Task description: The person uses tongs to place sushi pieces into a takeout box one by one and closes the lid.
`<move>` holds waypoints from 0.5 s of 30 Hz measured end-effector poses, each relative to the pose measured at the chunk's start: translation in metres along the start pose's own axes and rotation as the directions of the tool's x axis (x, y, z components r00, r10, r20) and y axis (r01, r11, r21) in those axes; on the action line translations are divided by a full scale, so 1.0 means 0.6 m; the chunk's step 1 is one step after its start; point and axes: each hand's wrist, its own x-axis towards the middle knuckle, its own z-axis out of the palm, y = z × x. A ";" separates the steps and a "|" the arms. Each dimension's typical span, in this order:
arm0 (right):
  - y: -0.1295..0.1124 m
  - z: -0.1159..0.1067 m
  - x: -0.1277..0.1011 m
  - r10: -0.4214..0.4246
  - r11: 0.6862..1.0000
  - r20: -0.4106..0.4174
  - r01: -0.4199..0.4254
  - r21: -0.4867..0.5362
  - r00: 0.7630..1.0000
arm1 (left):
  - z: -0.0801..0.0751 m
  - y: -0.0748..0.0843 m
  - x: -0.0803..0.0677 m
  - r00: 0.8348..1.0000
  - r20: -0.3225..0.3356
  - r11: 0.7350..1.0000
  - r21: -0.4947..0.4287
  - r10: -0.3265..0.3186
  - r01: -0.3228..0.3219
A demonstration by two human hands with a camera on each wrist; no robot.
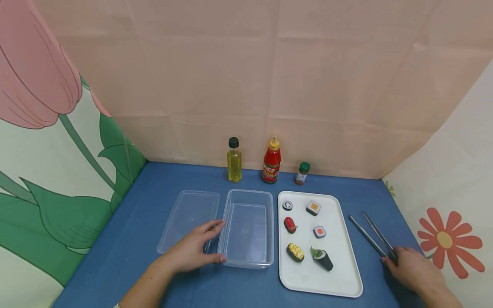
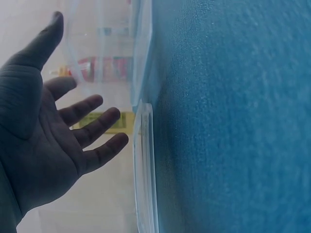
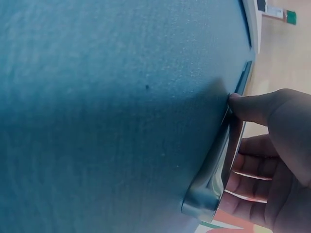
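Note:
My left hand (image 1: 196, 248) is at the left side of a clear plastic container (image 1: 248, 265), fingers spread and fingertips right at its rim. Partly beneath that hand, a clear lid (image 1: 188, 209) lies flat. In the left wrist view the palm faces the camera, with nothing in it. On the right, my right hand (image 1: 417, 271) holds metal tongs (image 1: 369, 235) low over the table, thumb on one arm and fingers along the other. The tongs' tips point away, toward the back. Between container and tongs lies a white tray (image 1: 346, 273) with several sushi pieces (image 1: 295, 252).
Along the back stand an oil bottle (image 1: 234, 164), a red sauce bottle (image 1: 271, 162) with a yellow cap, and a small green-capped jar (image 1: 302, 173). Blue cloth (image 1: 231, 291) covers the table. Fabric walls (image 1: 269, 85) rise behind and at both sides.

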 end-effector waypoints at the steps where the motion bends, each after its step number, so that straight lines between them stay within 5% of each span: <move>1: 0.000 0.000 0.000 0.002 1.000 0.000 -0.002 0.000 1.000 | 0.000 0.000 0.000 1.000 0.002 1.000 -0.002 -0.006 0.006; 15: -0.004 0.002 -0.007 -0.001 1.000 -0.033 0.002 0.019 0.999 | 0.000 0.002 -0.001 0.999 0.012 0.999 -0.028 -0.043 0.043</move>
